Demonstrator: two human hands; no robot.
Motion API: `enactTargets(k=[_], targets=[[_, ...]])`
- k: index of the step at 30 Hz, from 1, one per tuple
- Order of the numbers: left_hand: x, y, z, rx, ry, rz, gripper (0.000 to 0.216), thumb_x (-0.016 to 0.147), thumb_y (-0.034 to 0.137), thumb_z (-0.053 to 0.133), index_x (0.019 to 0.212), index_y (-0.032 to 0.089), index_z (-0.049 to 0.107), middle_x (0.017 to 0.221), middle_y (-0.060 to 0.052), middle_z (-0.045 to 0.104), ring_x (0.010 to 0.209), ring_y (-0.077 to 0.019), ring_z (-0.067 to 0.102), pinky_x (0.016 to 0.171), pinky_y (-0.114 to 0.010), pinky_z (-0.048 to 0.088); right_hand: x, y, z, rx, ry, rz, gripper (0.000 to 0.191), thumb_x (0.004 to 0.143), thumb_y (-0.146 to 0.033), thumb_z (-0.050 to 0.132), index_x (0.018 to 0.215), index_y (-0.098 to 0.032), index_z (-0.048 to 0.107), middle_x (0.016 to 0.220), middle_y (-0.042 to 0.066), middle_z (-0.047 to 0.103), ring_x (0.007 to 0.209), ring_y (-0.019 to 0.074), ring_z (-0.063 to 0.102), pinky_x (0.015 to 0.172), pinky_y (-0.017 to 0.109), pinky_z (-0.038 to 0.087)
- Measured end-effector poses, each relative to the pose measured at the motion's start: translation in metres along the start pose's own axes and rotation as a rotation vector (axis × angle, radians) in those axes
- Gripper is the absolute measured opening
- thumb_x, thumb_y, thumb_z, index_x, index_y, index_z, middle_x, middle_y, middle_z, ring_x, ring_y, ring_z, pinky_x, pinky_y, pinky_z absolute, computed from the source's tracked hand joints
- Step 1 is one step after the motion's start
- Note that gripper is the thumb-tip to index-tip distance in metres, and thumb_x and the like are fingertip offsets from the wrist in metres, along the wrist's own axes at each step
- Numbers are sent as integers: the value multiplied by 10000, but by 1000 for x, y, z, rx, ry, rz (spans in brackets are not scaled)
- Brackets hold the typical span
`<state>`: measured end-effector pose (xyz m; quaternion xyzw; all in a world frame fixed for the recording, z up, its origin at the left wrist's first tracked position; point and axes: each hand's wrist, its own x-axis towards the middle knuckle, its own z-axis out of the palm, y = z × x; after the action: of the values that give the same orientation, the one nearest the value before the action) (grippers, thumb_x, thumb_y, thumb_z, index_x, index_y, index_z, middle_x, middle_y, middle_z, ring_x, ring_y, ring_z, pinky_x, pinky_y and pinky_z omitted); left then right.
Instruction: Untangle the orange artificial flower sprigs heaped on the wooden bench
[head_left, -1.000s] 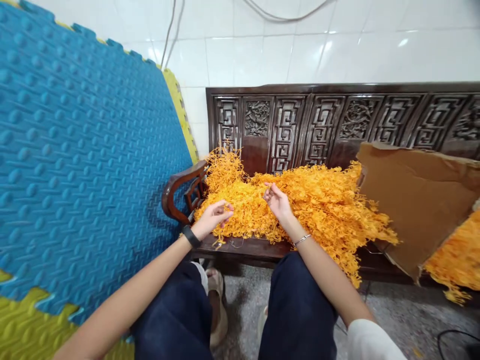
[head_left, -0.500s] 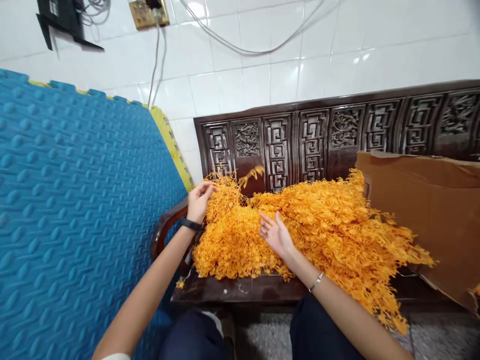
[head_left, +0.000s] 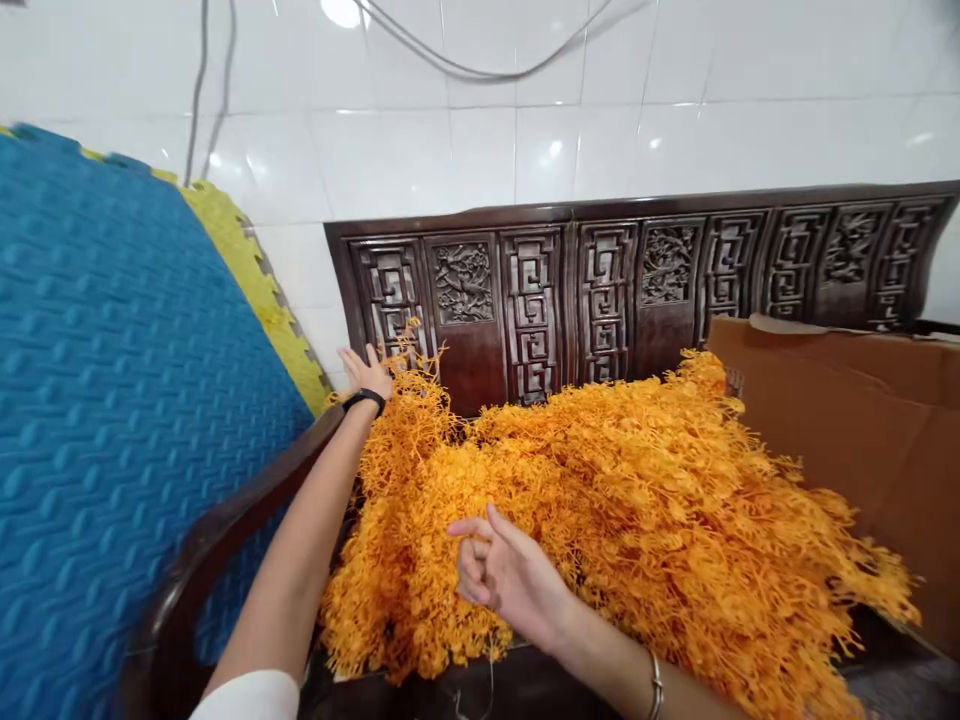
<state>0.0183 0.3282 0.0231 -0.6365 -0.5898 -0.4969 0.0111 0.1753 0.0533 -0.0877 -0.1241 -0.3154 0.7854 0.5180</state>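
Observation:
A big heap of orange-yellow branching sprigs [head_left: 637, 480], which look like plastic flower parts, covers much of the dark wooden bench seat. My left hand [head_left: 366, 374] is at the heap's far left corner, its fingers spread beside the thin upright sprigs [head_left: 409, 365]; nothing shows in its grasp. Over the front of the pile is my right hand [head_left: 514, 580], with index finger and thumb apart and the other fingers loosely curled. It holds nothing that I can see. Whether either hand touches the sprigs I cannot tell.
The bench's carved backrest [head_left: 480, 365] runs along the white tiled wall [head_left: 480, 150]. A curved wooden armrest [head_left: 225, 520] is at the left, beside a blue foam mat [head_left: 112, 400] with yellow edging. Brown cardboard [head_left: 825, 420] stands at the right. A cable [head_left: 480, 72] hangs above.
A loose sprig that was in the air near the backrest is no longer there. My left hand has spread its fingers and moved left; my right hand is lower. The view has shifted closer.

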Motion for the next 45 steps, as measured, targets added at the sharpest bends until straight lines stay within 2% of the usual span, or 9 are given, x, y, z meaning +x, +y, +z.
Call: enactTargets(k=[6, 11, 14, 17, 21, 28, 34, 41, 45], targets=[[-8, -10, 13, 128, -162, -4, 668, 755, 145, 457, 1389, 25, 288, 1479, -254, 191, 1395, -351, 68, 1102, -509, 143, 0, 5, 9, -150, -143, 47, 344, 834, -389, 524, 957, -88, 636, 596, 15, 576, 462, 82, 505, 486, 225, 337], [-38, 47, -19, 234, -135, 228, 534, 851, 324, 388, 1330, 89, 426, 1459, -175, 284, 1379, -310, 156, 1114, -435, 185, -6, 7, 14, -270, -225, 120, 305, 801, -374, 579, 902, -93, 641, 613, 11, 586, 495, 77, 525, 513, 223, 365], [-81, 92, -44, 570, -440, 428, 481, 888, 347, 309, 1211, 74, 539, 1349, -196, 444, 1291, -317, 353, 1040, -447, 309, -12, 6, 12, -442, -204, 160, 267, 773, -370, 600, 835, -113, 642, 623, 2, 587, 524, 84, 536, 525, 227, 399], [-132, 122, -69, 647, -668, 479, 488, 849, 462, 387, 941, 80, 676, 992, -192, 668, 1004, -321, 603, 875, -421, 445, -18, -2, 2, -910, 70, 54, 160, 757, -289, 596, 773, -132, 623, 609, -11, 582, 534, 97, 546, 543, 238, 444], [-199, 134, -100, 648, -852, 564, 512, 852, 506, 360, 979, 114, 665, 977, -169, 683, 960, -293, 633, 760, -350, 487, -19, -32, -32, -1462, 619, -219, 195, 802, -154, 474, 965, -130, 578, 946, 76, 622, 852, 147, 601, 800, 292, 480], [-295, 129, -133, 577, -1079, 665, 509, 846, 506, 374, 936, 112, 683, 921, -177, 696, 910, -298, 652, 721, -359, 507, -16, -78, -94, -1772, 802, -30, 616, 696, -167, 664, 1261, -87, 433, 1272, 198, 471, 1193, 289, 455, 976, 396, 390], [-327, 129, -110, 522, -1155, 630, 487, 836, 524, 413, 938, 134, 686, 960, -160, 693, 953, -277, 642, 756, -339, 507, -9, -93, -101, -1894, 737, 105, 251, 861, -337, 542, 997, -132, 591, 1027, 61, 610, 944, 164, 585, 859, 388, 469], [-301, 123, -51, 442, -1109, 511, 445, 845, 480, 490, 1099, 125, 573, 1116, -115, 611, 1035, -219, 575, 893, -440, 449, 2, -116, -103, -1680, 881, -151, 155, 864, -282, 481, 807, -148, 533, 681, 17, 600, 643, 117, 572, 586, 213, 416], [-279, 117, -8, 339, -1037, 453, 688, 828, 492, 487, 1379, 126, 296, 1420, -197, 329, 1289, -313, 351, 1000, -480, 351, 14, -120, -107, -1480, 900, -318, 148, 869, -271, 439, 749, -184, 452, 612, -32, 556, 455, 73, 445, 467, 190, 342]])
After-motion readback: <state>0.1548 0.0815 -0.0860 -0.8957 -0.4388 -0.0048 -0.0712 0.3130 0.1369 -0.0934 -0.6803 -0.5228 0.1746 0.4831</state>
